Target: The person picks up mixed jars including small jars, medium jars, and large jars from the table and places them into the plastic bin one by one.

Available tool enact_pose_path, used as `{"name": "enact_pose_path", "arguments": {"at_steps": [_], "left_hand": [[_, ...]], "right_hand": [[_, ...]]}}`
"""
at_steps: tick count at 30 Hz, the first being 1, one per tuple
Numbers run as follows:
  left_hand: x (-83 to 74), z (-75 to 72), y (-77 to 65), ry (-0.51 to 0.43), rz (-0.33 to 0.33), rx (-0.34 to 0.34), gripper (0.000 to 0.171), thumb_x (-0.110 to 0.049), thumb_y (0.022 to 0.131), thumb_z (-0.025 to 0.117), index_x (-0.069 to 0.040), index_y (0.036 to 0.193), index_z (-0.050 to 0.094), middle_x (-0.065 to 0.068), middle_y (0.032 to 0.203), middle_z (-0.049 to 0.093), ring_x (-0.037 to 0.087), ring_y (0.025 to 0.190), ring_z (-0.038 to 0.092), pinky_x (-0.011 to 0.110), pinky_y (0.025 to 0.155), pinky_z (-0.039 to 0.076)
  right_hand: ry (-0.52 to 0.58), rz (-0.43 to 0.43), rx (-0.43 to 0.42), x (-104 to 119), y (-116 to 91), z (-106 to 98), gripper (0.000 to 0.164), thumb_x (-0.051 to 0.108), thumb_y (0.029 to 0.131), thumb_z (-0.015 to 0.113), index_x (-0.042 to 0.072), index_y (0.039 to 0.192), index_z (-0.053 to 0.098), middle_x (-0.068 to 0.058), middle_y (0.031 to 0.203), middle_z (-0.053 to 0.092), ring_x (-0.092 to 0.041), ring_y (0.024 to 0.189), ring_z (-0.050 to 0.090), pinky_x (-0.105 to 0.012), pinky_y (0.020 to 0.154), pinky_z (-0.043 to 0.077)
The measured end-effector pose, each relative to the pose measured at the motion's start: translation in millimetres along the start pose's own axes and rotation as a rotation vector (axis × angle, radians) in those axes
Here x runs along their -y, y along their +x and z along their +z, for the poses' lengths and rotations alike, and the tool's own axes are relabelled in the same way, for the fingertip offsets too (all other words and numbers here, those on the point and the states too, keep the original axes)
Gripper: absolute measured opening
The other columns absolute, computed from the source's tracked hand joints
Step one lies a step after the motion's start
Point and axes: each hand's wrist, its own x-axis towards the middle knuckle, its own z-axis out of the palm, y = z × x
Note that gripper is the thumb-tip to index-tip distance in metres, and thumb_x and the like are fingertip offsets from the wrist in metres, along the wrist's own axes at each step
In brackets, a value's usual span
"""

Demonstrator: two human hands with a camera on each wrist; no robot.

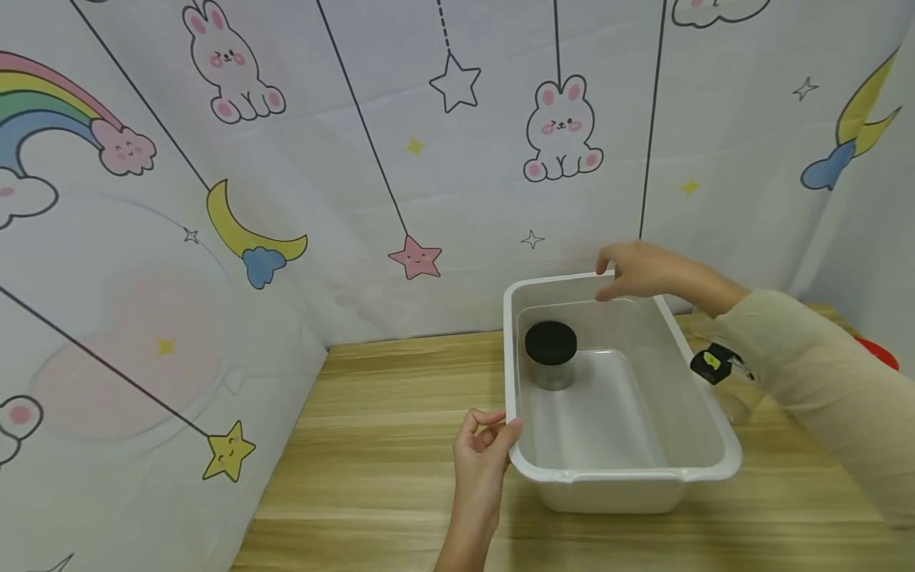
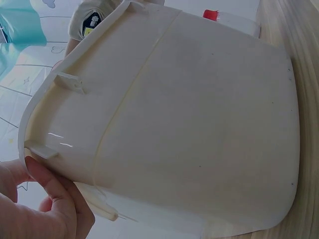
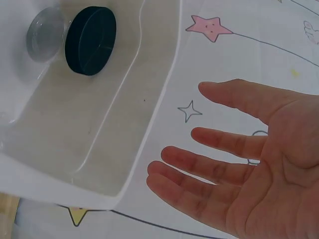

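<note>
A white plastic basin (image 1: 704, 413) stands on the wooden table. Inside it, near the left wall, sits a clear jar (image 1: 552, 376) with a black lid (image 1: 551, 342). My left hand (image 1: 480, 465) pinches the basin's left rim near the front corner; in the left wrist view, its curled fingers (image 2: 56, 191) lie under the rim's edge. Over the far rim hovers my right hand (image 1: 646, 270), its fingers spread and nothing held. From the right wrist view, the palm (image 3: 264, 184) and slightly bent fingers show beside the basin's far wall.
A clear container with a red cap (image 2: 211, 15) is to the right of the basin, mostly hidden in the head view. Behind the table (image 1: 400, 429) hangs a white cloth (image 1: 472, 191) printed with bunnies and stars. Another cloth side closes in the left.
</note>
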Motion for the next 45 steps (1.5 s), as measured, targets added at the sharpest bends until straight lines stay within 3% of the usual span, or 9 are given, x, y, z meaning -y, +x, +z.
{"name": "enact_pose_path", "arguments": {"at_steps": [19,34,45], "left_hand": [[0.5,2.3,0.8,0.010,-0.004,-0.007,0.018,0.005,0.088,0.066,0.006,0.101,0.054,0.008,0.086,0.066,0.017,0.083,0.065,0.028,0.073,0.056],[2.1,3.8,1.9,0.004,0.002,-0.015,0.021,0.004,0.088,0.067,0.007,0.102,0.053,0.010,0.087,0.066,0.016,0.082,0.065,0.027,0.071,0.056],[2.7,4.2,2.4,0.007,-0.006,-0.013,0.019,0.003,0.088,0.068,0.004,0.100,0.054,0.010,0.088,0.067,0.016,0.083,0.065,0.026,0.072,0.056]], "right_hand": [[-0.055,0.043,-0.050,-37,-31,-19,0.036,0.016,0.089,0.073,-0.010,0.111,0.059,-0.021,0.095,0.065,-0.035,0.086,0.062,-0.051,0.071,0.052],[-0.133,0.068,-0.068,-66,-58,-15,0.034,0.015,0.086,0.075,-0.009,0.104,0.060,-0.018,0.089,0.062,-0.035,0.084,0.059,-0.051,0.071,0.050],[-0.140,0.116,-0.043,-86,-83,-3,0.035,0.016,0.085,0.075,-0.010,0.102,0.059,-0.019,0.094,0.065,-0.036,0.086,0.061,-0.050,0.070,0.053]]}}
